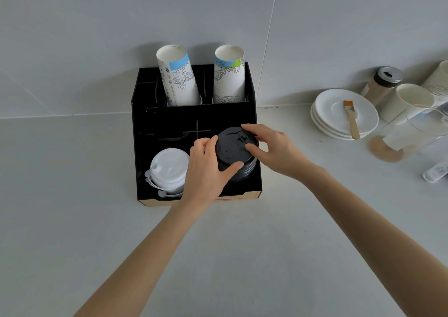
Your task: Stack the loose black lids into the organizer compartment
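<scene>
Black organizer (pixel 145 113) on pale countertop (pixel 72 195)

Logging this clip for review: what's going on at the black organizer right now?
A person has both hands on a stack of black lids in the organizer's front right compartment. The left hand cups its near side; the right hand rests fingers on the top lid. White lids fill the compartment beside it, and two stacks of paper cups stand in the back.

Bright, even, soft light; faint shadows; wide-angle bending at edges; slightly soft focus.
</scene>
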### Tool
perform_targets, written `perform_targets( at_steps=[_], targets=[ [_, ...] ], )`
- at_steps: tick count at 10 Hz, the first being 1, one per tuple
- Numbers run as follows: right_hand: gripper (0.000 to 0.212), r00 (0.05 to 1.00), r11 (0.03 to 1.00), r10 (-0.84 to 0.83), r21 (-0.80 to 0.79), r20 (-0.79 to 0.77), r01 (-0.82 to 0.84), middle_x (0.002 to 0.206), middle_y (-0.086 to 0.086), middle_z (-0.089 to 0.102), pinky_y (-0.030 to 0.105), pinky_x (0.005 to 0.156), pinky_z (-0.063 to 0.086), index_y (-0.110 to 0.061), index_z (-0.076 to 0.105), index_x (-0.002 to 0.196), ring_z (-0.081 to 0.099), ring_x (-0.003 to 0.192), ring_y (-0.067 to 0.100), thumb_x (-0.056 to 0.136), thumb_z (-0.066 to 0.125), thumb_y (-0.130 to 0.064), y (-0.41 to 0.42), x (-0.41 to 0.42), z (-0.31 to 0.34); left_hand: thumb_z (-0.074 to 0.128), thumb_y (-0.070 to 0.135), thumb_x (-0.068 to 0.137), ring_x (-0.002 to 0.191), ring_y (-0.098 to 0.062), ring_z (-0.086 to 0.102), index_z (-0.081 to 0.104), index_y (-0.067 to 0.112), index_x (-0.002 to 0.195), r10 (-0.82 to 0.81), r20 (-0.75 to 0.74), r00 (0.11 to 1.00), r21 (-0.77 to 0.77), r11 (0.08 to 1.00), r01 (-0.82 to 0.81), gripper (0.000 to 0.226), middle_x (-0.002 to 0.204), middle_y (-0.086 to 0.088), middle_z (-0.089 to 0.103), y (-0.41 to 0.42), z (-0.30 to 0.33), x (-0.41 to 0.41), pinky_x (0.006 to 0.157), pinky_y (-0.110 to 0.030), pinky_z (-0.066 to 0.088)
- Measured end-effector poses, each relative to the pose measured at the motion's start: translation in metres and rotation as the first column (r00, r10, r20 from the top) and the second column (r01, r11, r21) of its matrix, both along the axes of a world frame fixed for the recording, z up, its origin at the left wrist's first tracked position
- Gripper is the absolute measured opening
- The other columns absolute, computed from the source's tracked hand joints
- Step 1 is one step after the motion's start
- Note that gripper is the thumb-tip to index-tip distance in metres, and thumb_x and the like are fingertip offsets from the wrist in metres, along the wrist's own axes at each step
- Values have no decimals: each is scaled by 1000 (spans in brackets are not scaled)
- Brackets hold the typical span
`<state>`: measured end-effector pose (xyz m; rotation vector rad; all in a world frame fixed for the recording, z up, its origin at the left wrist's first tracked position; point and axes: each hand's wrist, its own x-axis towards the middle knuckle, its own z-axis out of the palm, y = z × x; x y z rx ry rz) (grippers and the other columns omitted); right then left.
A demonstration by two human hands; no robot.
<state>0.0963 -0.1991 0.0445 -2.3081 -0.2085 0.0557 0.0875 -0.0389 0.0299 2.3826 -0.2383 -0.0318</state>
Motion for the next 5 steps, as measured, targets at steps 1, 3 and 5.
perform_targets(
  at_steps=[1,3,5],
  targets=[
    [42,1000,1000,-15,-9,-2,15,135,9,49,27,103,35,-10,40,131,49,119,25,90,48,-10,3,1,-4,68,36,75,119,-25,37,32,6,131,0,1,1000,5,1000,0,73,127,-14,39,0,-1,2,95,-34,39],
    [42,997,997,-68,-19,28,68,143,9,40,17,97,29,-8,34,134,42,127,23,92,41,-8,10,-5,-9,67,38,75,117,-26,41,31,7,132,-30,2,1000,37,999,30,74,127,-13,40,3,2,3,95,-39,42],
    [45,997,993,-80,-89,4,80,149,8,29,29,108,27,-11,29,137,32,134,23,93,41,-15,14,-10,0,60,43,79,126,-27,39,23,8,135,-48,-50,998,74,996,52,75,140,-11,34,13,10,5,100,-46,40]
  ],
)
